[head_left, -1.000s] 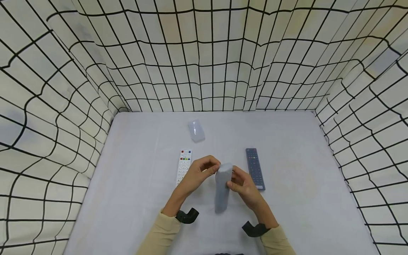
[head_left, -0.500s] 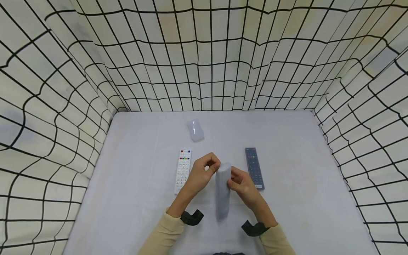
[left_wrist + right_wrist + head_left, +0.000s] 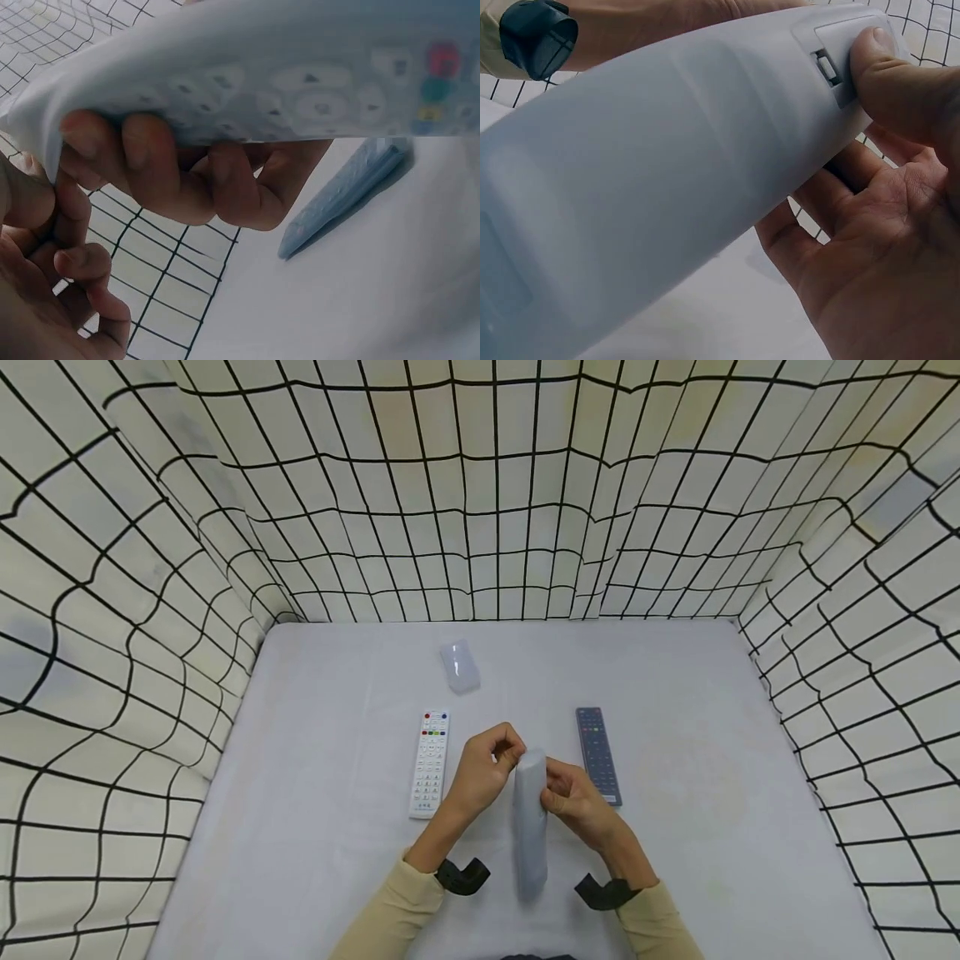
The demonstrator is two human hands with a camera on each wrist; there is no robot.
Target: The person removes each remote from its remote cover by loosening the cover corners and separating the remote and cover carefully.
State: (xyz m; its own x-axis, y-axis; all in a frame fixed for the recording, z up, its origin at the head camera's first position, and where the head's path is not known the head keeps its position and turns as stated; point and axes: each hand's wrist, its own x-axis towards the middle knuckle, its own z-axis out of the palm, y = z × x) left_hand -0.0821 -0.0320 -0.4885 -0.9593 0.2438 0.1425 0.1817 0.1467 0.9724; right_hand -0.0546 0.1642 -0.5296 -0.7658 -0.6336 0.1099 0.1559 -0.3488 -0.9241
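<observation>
A white remote control in a translucent cover (image 3: pixel 531 839) hangs between both hands above the table, its long axis pointing towards me. Coloured buttons show through the remote's cover (image 3: pixel 322 86) in the left wrist view. My left hand (image 3: pixel 482 772) pinches a loose corner of the cover at the far end. My right hand (image 3: pixel 581 802) grips the same remote near that end. In the right wrist view its thumb presses by the small slot in the back of the remote (image 3: pixel 652 157), with the fingers on the other side.
A white remote control (image 3: pixel 430 768) lies left of the hands, a dark remote control (image 3: pixel 598 756) right of them. Farther back lies a clear plastic-looking piece (image 3: pixel 460 667). Black netting (image 3: pixel 498 527) over pale walls encloses the back and sides of the white-covered table (image 3: pixel 712 777).
The covered remote has moved slightly right, and its near end has come closer to me. Both hands have shifted a little right with it, keeping their hold.
</observation>
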